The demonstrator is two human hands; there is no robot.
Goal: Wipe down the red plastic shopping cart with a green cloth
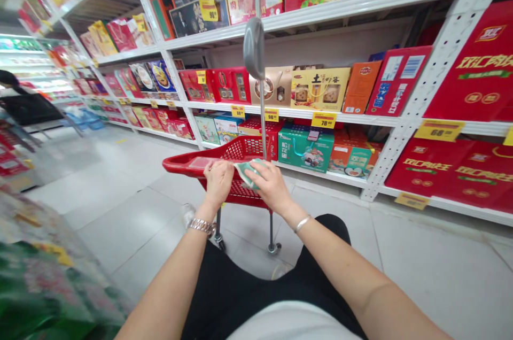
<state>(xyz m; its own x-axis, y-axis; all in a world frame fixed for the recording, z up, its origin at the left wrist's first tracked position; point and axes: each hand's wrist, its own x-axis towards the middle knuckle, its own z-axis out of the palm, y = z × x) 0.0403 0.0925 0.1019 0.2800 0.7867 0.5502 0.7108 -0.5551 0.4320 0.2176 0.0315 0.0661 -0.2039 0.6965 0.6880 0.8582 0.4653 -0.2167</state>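
A red plastic shopping cart (pixel 192 165) with a perforated basket stands in front of me on wheeled grey legs. My left hand (pixel 218 182), a metal watch at its wrist, is closed at the cart's near rim; its fingertips are hidden. My right hand (pixel 266 182), wearing a silver bangle, is closed on a small green-and-white crumpled packet or cloth (pixel 246 173) over the same rim. Its exact kind is unclear. The two hands are close together, and the item's pale edge reaches towards the left one. A grey pole with a rounded grey piece (pixel 254 48) rises beyond the cart.
White metal shelves (pixel 328 16) with boxed goods and yellow price tags run along the front and right. A green gift box (pixel 306 147) sits on the bottom shelf. Blurred goods (pixel 48 286) are close at left. A person (pixel 24 94) is farther off at left. Pale tiles cover the floor.
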